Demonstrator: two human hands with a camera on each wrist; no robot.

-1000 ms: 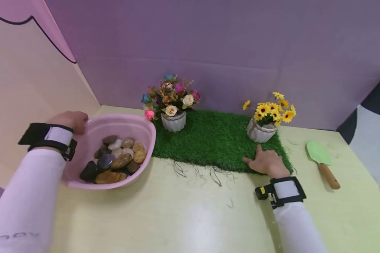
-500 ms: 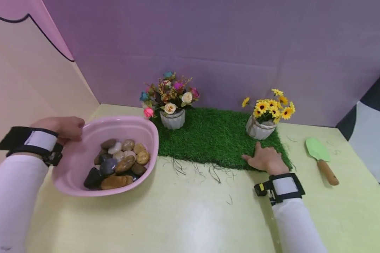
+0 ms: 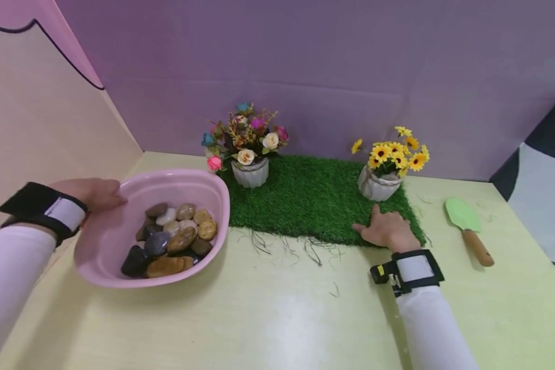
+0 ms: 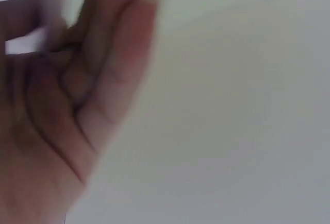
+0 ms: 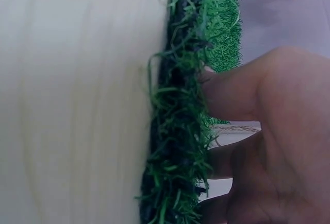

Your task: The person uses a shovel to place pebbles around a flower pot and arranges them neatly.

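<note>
My left hand (image 3: 94, 194) grips the left rim of a pink plastic basin (image 3: 176, 177). In the left wrist view the fingers (image 4: 126, 64) stand on one side of the blurred rim and the thumb on the other. Smooth stones (image 3: 180, 239) in black, brown, white and tan lie heaped in the basin. My right hand (image 3: 388, 229) rests with spread fingers on the front right part of a green artificial grass mat (image 3: 305, 205). Just beyond its fingertips is a white pot (image 3: 376, 189) of yellow flowers. In the right wrist view the thumb (image 5: 232, 92) touches the mat's edge.
A second white pot (image 3: 251, 174) with mixed roses stands on the mat's left end, close to the basin. A green trowel (image 3: 463, 215) with a wooden handle lies at the right. Loose grass strands (image 3: 312, 252) lie along the mat's front edge. A purple backdrop (image 3: 305, 61) rises behind.
My left hand and the basin of stones have shifted left and a little toward me, mostly in the first half second. The right hand stays on the mat.
</note>
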